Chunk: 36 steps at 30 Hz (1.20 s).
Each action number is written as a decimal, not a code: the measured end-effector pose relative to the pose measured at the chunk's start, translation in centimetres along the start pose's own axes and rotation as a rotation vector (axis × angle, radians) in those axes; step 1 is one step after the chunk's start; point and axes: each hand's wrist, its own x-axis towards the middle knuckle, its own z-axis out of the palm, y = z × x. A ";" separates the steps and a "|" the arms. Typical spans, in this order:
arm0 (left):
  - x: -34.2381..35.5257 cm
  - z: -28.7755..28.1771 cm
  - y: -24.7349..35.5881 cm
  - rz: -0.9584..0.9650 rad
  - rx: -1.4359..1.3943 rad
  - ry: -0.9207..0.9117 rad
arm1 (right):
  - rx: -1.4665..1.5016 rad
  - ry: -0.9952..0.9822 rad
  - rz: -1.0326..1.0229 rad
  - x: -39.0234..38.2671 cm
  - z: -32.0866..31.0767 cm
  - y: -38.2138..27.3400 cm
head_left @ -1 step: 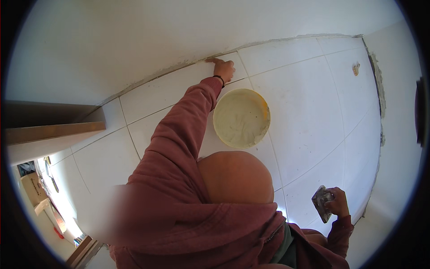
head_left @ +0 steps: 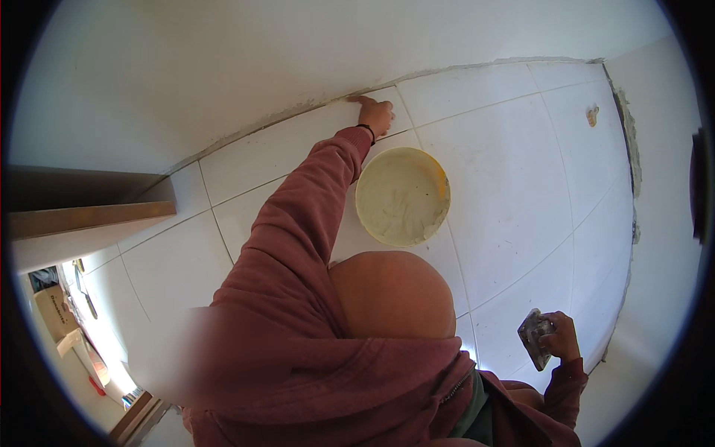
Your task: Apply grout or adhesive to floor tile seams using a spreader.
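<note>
My left hand reaches to the joint between the white tiles and the back wall, index finger stretched along the joint, the other fingers bent. Just below it, a round cream tub holds pale, smeared paste, with orange staining on its right rim. At the lower right, my right hand grips a flat, grimy rectangular tool above the tiles. My bare knee is beside the tub, at its lower side.
A wooden-edged ledge juts out on the left, with a cardboard box beyond. A right-hand wall has rough grey patching along its foot, and a small beige mark or piece lies on the tiles nearby.
My left hand has shifted very slightly to the right along the wall joint. Otherwise the view is almost the same.
</note>
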 end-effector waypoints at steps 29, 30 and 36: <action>1.8 -0.2 -1.6 0.197 0.452 0.090 | -0.042 0.017 0.023 0.6 -0.4 0.1; 0.5 0.3 0.0 0.212 0.456 0.073 | 0.011 0.036 0.002 0.6 -0.4 0.1; -9.6 2.2 3.2 0.649 0.592 -0.148 | -0.106 0.034 -0.008 1.2 0.0 0.8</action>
